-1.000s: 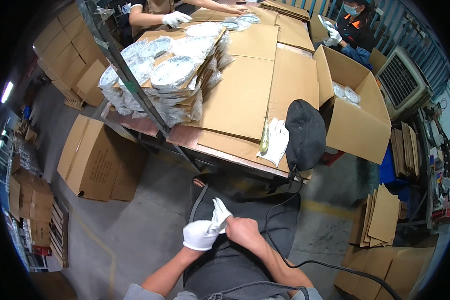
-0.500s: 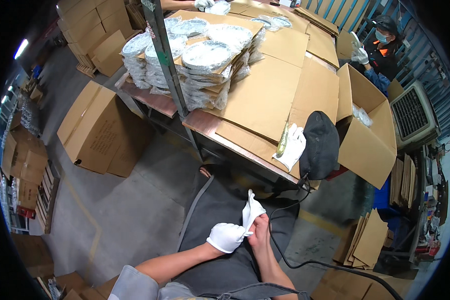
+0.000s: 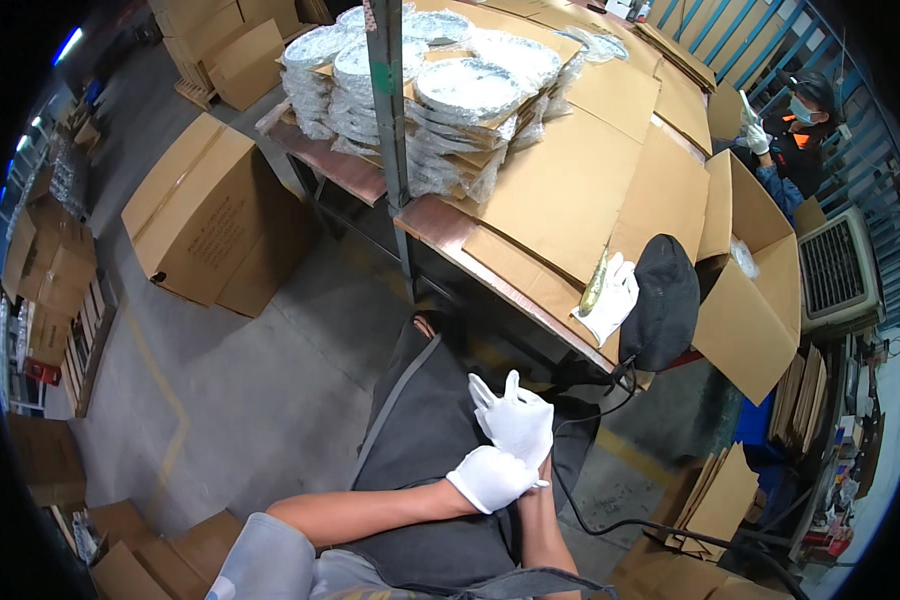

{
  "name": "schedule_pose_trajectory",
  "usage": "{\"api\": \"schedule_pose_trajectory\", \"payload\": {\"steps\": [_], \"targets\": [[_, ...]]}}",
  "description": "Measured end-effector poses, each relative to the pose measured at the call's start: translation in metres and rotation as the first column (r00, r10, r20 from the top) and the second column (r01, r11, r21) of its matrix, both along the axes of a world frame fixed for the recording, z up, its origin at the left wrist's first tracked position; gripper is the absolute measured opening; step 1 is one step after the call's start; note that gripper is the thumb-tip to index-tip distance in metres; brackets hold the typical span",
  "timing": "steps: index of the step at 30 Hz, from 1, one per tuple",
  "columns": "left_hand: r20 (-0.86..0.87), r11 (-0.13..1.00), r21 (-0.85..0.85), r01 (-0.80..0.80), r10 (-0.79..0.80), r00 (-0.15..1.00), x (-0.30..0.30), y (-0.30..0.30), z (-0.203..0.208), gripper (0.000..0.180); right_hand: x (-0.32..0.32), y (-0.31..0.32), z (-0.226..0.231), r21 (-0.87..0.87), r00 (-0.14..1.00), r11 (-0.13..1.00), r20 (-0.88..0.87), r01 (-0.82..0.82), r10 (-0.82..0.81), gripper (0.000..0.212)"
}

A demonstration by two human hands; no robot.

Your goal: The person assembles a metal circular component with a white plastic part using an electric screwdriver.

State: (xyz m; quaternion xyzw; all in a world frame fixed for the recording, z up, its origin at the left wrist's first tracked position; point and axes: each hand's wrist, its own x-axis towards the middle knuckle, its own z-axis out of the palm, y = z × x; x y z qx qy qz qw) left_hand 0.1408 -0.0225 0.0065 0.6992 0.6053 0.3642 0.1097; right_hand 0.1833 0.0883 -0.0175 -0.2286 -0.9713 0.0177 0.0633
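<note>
My left hand (image 3: 492, 480), in a white glove, is closed with its fingers pinching the cuff of the white glove on my right hand. My right hand (image 3: 517, 422) points away from me above my lap, its gloved fingers apart and partly stretched out. The glove covers it down to about the wrist, where my left hand hides the cuff. On the table's near corner lies another white glove (image 3: 615, 305), with a slim olive-coloured tool with a thin pointed end (image 3: 595, 285) on it. A black soft cap-like item (image 3: 663, 300) sits beside them.
Stacks of plastic-wrapped round items (image 3: 467, 88) with cardboard between them stand on the cardboard-covered table (image 3: 545, 180), behind a metal post (image 3: 388, 100). An open carton (image 3: 755, 285) is at right, near a seated co-worker (image 3: 800, 130). A black cable (image 3: 650, 525) runs beside my right arm.
The glove has gone from bunched over my right fingers to covering the whole hand. My left hand has moved toward the right wrist. The view has shifted slightly.
</note>
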Motion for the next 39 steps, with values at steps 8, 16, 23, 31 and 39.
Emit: {"api": "schedule_pose_trajectory", "payload": {"steps": [8,16,23,31,39], "targets": [[-0.006,0.977,-0.215,-0.010,0.009,1.000,-0.005,0.005,0.013,0.022,0.020,-0.002,-0.010,0.012,0.934,0.999,0.355,0.040,-0.042,0.061],[0.461,0.407,-0.872,0.271,0.870,0.174,-0.111,0.006,0.002,0.067,0.003,-0.024,0.018,-0.039,0.949,0.957,0.119,-0.289,0.291,0.040],[0.696,0.604,-0.717,0.348,0.649,0.308,-0.105,0.024,-0.019,0.024,0.032,-0.045,-0.006,-0.525,0.814,0.647,-0.507,-0.553,0.283,0.044],[0.831,0.836,-0.547,-0.053,0.549,0.083,-0.124,0.035,-0.008,0.027,0.042,-0.043,-0.009,-0.584,0.816,0.763,-0.562,-0.277,-0.134,0.034],[0.814,0.817,-0.575,-0.029,0.576,0.075,-0.130,0.027,-0.004,0.029,0.023,-0.027,-0.018,-0.395,0.723,-0.706,0.137,-0.587,-0.677,0.031]]}}
